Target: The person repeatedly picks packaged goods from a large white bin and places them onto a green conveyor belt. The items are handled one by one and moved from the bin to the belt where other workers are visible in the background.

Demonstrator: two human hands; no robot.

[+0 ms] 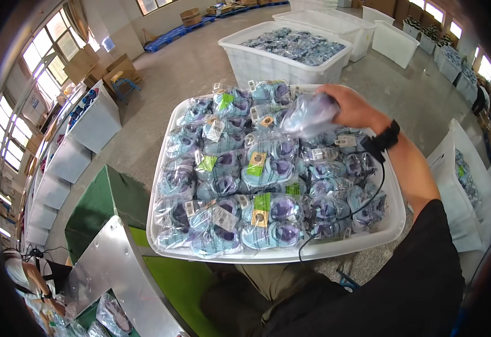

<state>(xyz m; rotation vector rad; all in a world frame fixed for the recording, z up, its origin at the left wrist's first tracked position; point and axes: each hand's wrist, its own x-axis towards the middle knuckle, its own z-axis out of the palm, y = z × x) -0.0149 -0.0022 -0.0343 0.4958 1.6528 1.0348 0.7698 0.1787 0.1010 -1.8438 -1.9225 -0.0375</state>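
My right hand (346, 106) reaches over the far right part of a white plastic bin (161, 202). Its fingers are closed around a bagged pair of shoes (309, 115), which is smeared by motion. Below lie rows of light-blue and purple shoes (268, 168), packed in clear plastic bags and filling the bin. Several bags carry white barcode labels, and some show green and tan tags (260, 210). A black strap with a small device (383, 141) sits on my right wrist, and a black cable runs from it across the shoes. My left hand is out of the picture.
Another white bin (282, 70) heaped with bagged shoes stands beyond. A metal chute (110, 275) and green panels (102, 202) border the left. A co-worker (32, 281) is at the lower left. White bins (91, 121) line the left; more bins (458, 191) stand at right.
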